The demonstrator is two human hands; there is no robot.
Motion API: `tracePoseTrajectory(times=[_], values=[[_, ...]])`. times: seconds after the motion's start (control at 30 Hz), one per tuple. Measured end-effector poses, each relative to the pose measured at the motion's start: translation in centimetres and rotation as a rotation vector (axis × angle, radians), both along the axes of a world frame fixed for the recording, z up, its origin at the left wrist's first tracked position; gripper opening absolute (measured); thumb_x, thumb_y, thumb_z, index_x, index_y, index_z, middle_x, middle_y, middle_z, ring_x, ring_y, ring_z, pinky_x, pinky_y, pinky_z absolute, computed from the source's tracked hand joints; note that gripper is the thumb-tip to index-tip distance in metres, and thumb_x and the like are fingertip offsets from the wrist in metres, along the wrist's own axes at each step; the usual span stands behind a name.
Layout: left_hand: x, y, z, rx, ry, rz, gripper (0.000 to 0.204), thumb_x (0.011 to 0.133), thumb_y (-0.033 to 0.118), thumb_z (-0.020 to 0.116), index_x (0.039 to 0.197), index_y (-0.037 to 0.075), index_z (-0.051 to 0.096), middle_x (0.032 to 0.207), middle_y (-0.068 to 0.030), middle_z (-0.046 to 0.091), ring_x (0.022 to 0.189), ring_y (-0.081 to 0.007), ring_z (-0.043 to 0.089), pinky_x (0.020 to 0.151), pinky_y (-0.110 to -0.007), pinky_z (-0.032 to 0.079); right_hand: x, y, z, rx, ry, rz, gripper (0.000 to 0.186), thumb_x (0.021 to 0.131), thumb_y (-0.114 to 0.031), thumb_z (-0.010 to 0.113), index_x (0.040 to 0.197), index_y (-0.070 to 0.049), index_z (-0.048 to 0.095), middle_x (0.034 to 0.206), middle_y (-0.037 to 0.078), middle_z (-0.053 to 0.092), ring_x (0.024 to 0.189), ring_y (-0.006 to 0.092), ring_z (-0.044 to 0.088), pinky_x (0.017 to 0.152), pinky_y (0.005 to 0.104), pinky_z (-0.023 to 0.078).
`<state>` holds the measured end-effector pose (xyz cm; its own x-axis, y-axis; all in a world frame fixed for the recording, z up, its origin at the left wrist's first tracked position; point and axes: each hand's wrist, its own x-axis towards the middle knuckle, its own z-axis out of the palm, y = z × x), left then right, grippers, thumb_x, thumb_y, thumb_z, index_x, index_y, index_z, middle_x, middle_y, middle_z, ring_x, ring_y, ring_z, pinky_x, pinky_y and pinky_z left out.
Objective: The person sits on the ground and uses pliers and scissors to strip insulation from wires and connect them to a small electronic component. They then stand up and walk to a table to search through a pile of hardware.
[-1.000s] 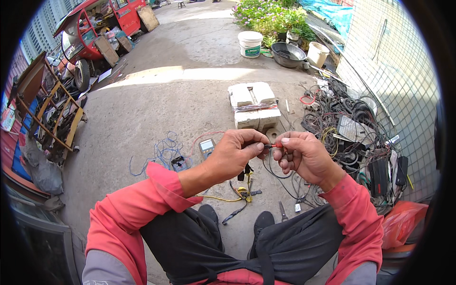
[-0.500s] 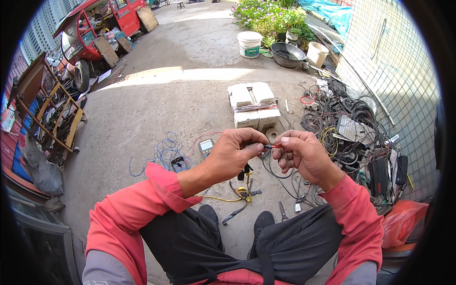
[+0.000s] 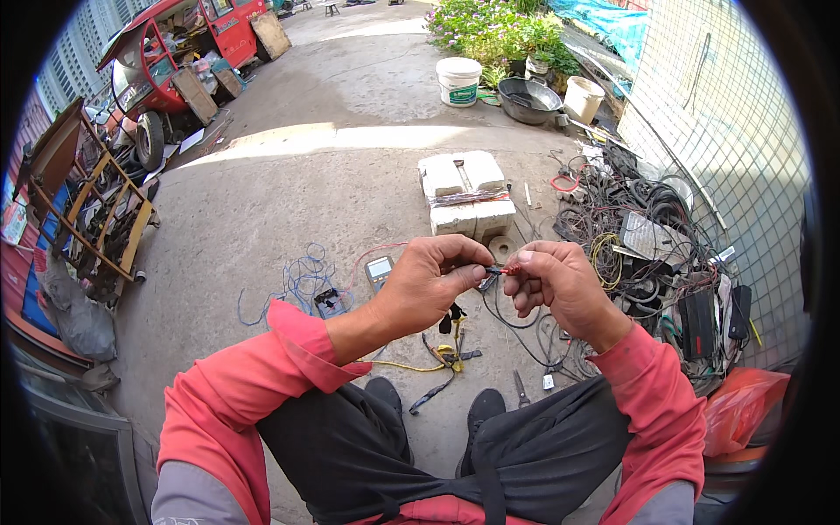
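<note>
In front of my knees, my left hand (image 3: 418, 284) pinches a thin dark cable (image 3: 494, 270) between thumb and fingertips. My right hand (image 3: 564, 278) has thumb and forefinger closed on the red part (image 3: 510, 270) of the same cable, its other fingers curled loosely. Only a few centimetres separate the fingertips. Below the hands, a yellow cable (image 3: 447, 353) with black-wrapped ends lies on the ground between my feet. A handheld meter (image 3: 380, 269) with a grey screen rests beyond my left wrist, partly hidden by it.
A white foam block (image 3: 472, 217) stands ahead. Tangled blue wire (image 3: 306, 269) and a small dark box (image 3: 331, 303) lie left. Heaped cables and scrap (image 3: 647, 227) run along the mesh fence at right. A narrow metal tool (image 3: 521, 388) lies by my right shoe.
Almost nothing differs. Both hands keep the same grip and place, with only a tiny shift of the fingers at the cable.
</note>
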<state>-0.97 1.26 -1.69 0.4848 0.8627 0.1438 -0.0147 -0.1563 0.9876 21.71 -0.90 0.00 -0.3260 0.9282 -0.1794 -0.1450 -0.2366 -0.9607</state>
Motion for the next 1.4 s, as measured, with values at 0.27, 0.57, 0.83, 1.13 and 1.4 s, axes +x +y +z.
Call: tracePoseTrajectory(times=[0.27, 0.57, 0.83, 1.13, 1.4], values=[[-0.1, 0.1, 0.0, 0.007, 0.008, 0.002, 0.015, 0.092, -0.002, 0.067, 0.107, -0.003, 0.069, 0.095, -0.0048, 0.07, 0.087, -0.0091, 0.065, 0.078, -0.024, 0.055, 0.0, -0.1, -0.1, 0.031, -0.027, -0.01, 0.022, 0.099, -0.018, 0.058, 0.099, 0.001, 0.067, 0.083, 0.01, 0.07, 0.062, 0.0123, 0.067, 0.054, 0.0258, 0.057], [-0.2, 0.2, -0.2, 0.005, -0.01, 0.013, 0.016, 0.091, -0.003, 0.068, 0.107, -0.003, 0.068, 0.096, -0.0047, 0.07, 0.088, -0.0093, 0.065, 0.08, -0.024, 0.055, -0.2, -0.3, 0.3, 0.083, -0.055, -0.03, 0.018, 0.097, -0.015, 0.061, 0.1, 0.002, 0.067, 0.083, 0.01, 0.07, 0.061, 0.0125, 0.067, 0.055, 0.0259, 0.057], [-0.2, 0.3, -0.1, -0.045, -0.006, -0.01, 0.018, 0.09, -0.006, 0.066, 0.108, -0.004, 0.066, 0.098, -0.0073, 0.07, 0.092, -0.0126, 0.068, 0.083, -0.026, 0.056, 0.0, -0.1, 0.0, 0.077, -0.012, -0.106, 0.018, 0.097, -0.014, 0.059, 0.099, 0.003, 0.066, 0.081, 0.011, 0.069, 0.061, 0.0127, 0.066, 0.054, 0.0263, 0.056], [-0.1, 0.3, -0.3, -0.127, -0.078, -0.048, 0.024, 0.09, -0.012, 0.061, 0.113, -0.006, 0.061, 0.105, -0.0112, 0.069, 0.097, -0.0183, 0.07, 0.086, -0.029, 0.058, -0.4, -0.3, 0.5, 0.101, -0.128, -0.058, 0.02, 0.096, -0.015, 0.063, 0.094, 0.004, 0.067, 0.077, 0.007, 0.066, 0.058, 0.0101, 0.063, 0.051, 0.0249, 0.053], [0.0, -0.4, 0.7, 0.112, 0.184, 0.049, 0.018, 0.089, -0.007, 0.065, 0.106, -0.004, 0.064, 0.098, -0.008, 0.069, 0.09, -0.0139, 0.068, 0.08, -0.029, 0.057, -0.7, -0.4, -0.1, 0.187, -0.273, -0.029, 0.023, 0.099, -0.016, 0.063, 0.086, 0.003, 0.066, 0.068, 0.003, 0.063, 0.054, 0.0059, 0.057, 0.046, 0.0226, 0.046]])
